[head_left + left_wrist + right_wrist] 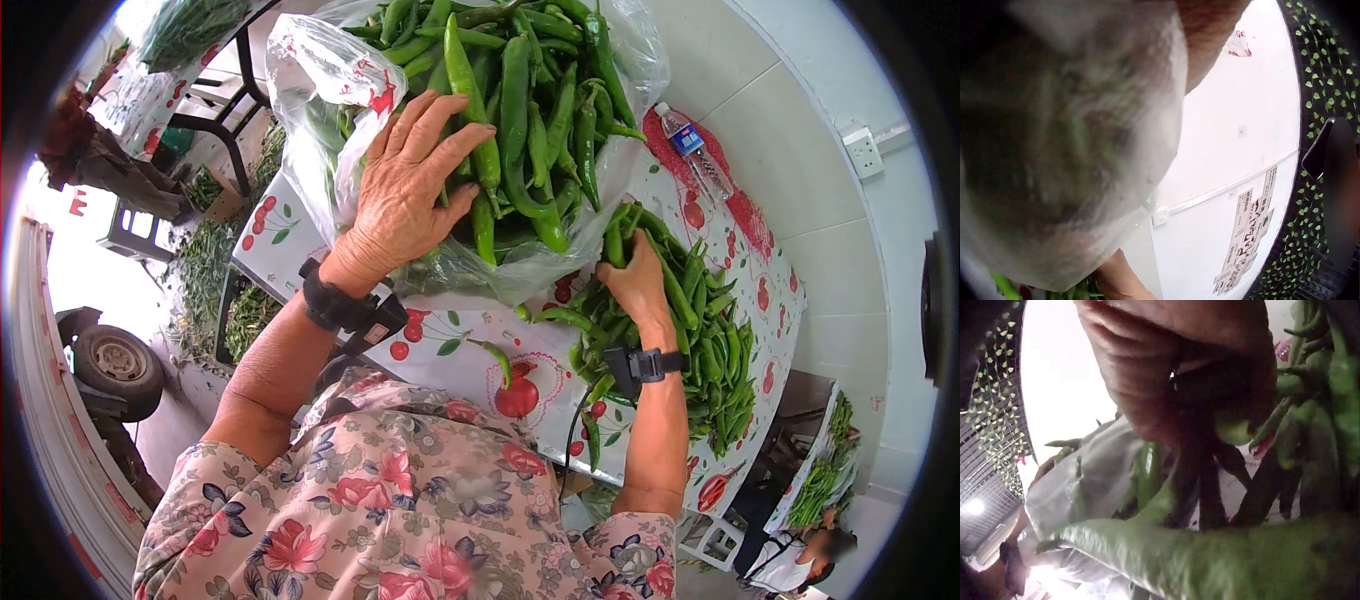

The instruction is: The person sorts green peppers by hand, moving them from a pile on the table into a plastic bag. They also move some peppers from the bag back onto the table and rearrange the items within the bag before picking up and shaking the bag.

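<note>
A large clear plastic bag (305,150) full of long green chili peppers (515,110) stands on the table. My left hand (400,185) rests on the peppers at the bag's near left side, fingers spread and fingertips against a long pepper. In the left wrist view the cloudy bag (1147,125) covers most of that hand. My right hand (638,285) reaches into a loose pepper pile (715,360) right of the bag. Its fingers curl round peppers at the pile's top edge. In the right wrist view, pepper ends show below the bent fingers (1141,394).
The cherry-print tablecloth (450,370) holds a stray pepper (492,362), red-handled scissors (712,490), a water bottle (695,150) and red netting (745,215). A wall is at the right. A person (795,560) is at the lower right, near another table with green peppers (825,470).
</note>
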`<state>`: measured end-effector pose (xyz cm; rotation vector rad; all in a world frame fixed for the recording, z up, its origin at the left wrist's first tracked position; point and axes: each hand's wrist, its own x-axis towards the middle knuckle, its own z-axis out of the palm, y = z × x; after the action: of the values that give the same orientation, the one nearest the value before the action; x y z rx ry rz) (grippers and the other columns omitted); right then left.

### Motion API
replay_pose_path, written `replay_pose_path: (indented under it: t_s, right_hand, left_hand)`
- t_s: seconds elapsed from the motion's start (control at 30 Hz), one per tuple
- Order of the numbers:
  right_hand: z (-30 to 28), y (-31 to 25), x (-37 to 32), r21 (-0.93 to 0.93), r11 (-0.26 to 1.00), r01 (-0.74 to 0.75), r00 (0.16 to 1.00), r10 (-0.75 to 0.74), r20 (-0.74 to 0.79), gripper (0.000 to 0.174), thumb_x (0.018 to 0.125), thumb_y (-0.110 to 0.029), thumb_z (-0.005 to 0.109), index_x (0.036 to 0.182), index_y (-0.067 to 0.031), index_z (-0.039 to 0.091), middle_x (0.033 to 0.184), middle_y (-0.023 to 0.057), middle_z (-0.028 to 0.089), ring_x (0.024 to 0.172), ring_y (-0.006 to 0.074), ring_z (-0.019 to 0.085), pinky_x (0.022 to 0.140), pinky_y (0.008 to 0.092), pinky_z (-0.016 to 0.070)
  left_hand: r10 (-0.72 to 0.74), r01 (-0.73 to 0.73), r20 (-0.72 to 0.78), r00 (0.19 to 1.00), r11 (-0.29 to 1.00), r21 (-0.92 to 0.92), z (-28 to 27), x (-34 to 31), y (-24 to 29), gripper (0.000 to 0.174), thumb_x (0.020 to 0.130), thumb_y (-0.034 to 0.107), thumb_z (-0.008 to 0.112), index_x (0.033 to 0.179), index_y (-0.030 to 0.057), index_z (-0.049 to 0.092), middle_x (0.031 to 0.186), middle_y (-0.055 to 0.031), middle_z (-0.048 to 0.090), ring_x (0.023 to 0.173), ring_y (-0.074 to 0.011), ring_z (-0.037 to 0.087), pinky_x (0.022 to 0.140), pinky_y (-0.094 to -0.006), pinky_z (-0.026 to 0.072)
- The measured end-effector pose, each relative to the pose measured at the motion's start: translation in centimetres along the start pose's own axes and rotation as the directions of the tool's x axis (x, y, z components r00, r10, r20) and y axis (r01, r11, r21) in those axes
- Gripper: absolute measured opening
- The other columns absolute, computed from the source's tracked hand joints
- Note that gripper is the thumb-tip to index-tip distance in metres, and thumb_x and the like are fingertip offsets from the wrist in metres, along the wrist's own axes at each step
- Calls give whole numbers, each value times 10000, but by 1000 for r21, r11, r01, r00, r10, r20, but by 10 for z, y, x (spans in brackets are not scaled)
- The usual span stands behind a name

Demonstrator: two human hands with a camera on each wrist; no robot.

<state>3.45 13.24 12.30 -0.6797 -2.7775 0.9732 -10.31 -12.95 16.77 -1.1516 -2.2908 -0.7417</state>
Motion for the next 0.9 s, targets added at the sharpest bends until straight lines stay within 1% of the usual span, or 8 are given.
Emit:
replay_pose_path:
  t_s: [0.07,0.1,0.2,0.33,0.63,0.67,0.73,0.9]
  right_hand:
    - [-11,-2,-4,164,986,-23,1000,24,-5,482,680,-99,660,1135,2,538,966,172,636,869,288,618,824,340,470]
    - [-16,-8,-8,246,968,-55,998,59,-9,433,692,-63,639,1111,-2,547,918,99,614,822,199,569,802,295,455]
    - [-20,4,-13,361,932,28,992,18,-122,412,702,-62,646,1099,-3,553,899,58,600,795,163,548,766,285,458]
    - [-35,6,-18,467,884,-8,988,79,-134,386,750,-58,667,1113,-3,545,935,15,578,800,115,513,759,254,445]
    - [-64,-5,-10,726,673,142,956,97,-276,382,757,-55,679,1102,-8,523,965,23,544,841,115,519,795,276,441]
    - [-66,-14,-7,724,669,170,955,69,-288,385,755,-65,679,1102,-8,523,967,25,544,845,117,519,798,280,440]
    - [-70,-34,-2,718,660,220,950,22,-311,390,752,-83,680,1102,-10,522,971,30,544,854,120,519,803,286,439]
    - [-79,-103,30,659,627,416,900,-180,-397,354,787,-96,653,1104,-5,525,947,51,562,847,140,541,772,277,452]
  left_hand:
    - [-3,3,6,1000,1000,-8,0,0,0,626,659,113,728,1247,171,521,1363,-87,418,1293,-324,363,1053,-450,287]
    - [-4,4,10,1000,1000,-18,0,-1,-1,619,669,111,715,1253,164,517,1373,-91,410,1305,-332,352,1057,-463,277]
    - [-5,6,16,1000,1000,-27,0,-1,1,611,681,105,702,1259,158,512,1384,-96,402,1317,-338,342,1061,-475,267]
    - [-24,24,4,1000,1000,7,1,-1,2,619,661,123,737,1241,190,532,1364,-81,417,1294,-314,364,1052,-447,289]
    - [-19,19,3,1000,1000,-12,-1,0,1,621,670,121,727,1251,183,514,1362,-84,413,1303,-326,353,1050,-458,320]
    - [-27,27,17,1000,1000,2,-3,1,2,620,671,116,725,1250,180,513,1358,-82,415,1307,-329,352,1025,-453,364]
    - [-30,33,27,999,995,-91,-2,-1,0,637,661,110,707,1262,152,501,1382,-123,404,1313,-349,343,1074,-487,275]
    - [-50,54,29,998,985,-162,-5,-2,-2,624,665,99,712,1249,115,492,1368,-123,414,1314,-356,350,1052,-465,336]
